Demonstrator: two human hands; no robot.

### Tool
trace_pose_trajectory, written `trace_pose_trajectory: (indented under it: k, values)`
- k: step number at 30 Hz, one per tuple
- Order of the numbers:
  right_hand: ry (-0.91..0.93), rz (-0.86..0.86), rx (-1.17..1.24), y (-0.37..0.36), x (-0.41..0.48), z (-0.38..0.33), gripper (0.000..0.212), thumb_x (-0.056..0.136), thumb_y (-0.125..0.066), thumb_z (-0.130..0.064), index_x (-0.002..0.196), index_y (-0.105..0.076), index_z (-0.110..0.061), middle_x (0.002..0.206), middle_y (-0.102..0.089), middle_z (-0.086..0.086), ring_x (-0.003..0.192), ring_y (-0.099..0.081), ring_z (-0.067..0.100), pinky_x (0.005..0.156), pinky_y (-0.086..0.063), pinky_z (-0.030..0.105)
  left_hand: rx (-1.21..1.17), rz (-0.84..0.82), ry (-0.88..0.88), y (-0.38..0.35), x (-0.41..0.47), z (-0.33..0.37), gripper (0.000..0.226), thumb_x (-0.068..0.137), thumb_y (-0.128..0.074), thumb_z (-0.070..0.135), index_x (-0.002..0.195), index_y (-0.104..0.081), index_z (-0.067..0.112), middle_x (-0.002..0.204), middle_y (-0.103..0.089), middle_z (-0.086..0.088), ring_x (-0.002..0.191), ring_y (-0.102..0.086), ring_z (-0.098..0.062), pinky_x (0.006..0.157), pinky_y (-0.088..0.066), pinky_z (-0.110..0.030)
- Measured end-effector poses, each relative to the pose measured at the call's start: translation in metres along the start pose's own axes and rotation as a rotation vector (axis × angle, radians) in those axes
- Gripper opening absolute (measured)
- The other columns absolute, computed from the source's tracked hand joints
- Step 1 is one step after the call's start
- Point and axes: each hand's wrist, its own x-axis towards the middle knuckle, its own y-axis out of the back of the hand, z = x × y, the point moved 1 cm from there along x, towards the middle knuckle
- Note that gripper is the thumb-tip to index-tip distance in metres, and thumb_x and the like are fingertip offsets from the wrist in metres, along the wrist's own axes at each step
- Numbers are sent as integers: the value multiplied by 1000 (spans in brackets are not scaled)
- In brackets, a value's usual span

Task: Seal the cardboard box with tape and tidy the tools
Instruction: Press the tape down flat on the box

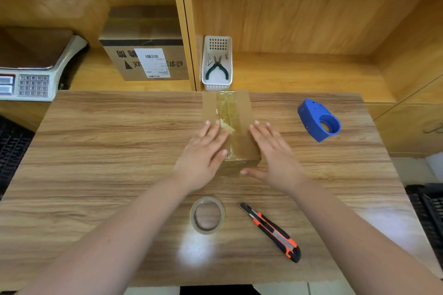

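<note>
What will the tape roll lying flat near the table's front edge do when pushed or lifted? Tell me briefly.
Lying flat on its side, the tape roll should slide rather than roll on the smooth table. Its thin ring suggests it is light. Stood on edge, it could roll away.

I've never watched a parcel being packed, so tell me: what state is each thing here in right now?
cardboard box: closed, clear tape along its top seam.
left hand: open, flat on the box.
right hand: open, flat against the box's right side.
tape roll: lying flat on the table, untouched.
utility knife: lying on the table; blade too unclear to tell.
blue tape dispenser: on its side, no roll loaded.
pliers: stored in the white basket.
</note>
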Motion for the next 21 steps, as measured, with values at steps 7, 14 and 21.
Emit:
trace_pose_trajectory:
  k: [7,14,21]
  values:
    - [120,-23,5,-21,28,-14,96,76,-41,-65,147,-10,-8,158,-11,7,144,3,15,119,2,36,170,-103,-52,-14,23,0,63,95,-12,53,151,0,27,162,9,5,146,21,-17,120,8,-47]
    - [171,33,-93,-29,31,-7,78,88,-54,-36,146,-12,-6,156,-17,10,144,-4,21,119,-4,41,268,-84,-101,-18,28,-10,82,84,-16,73,150,5,29,162,8,3,148,15,-19,121,3,-49]
    - [159,76,-77,-38,32,-5,80,82,-52,-43,142,-23,1,151,-28,17,141,-11,26,115,-7,46,337,-60,-88,-23,31,-10,86,84,-31,68,151,1,26,163,5,2,149,12,-19,121,0,-45]
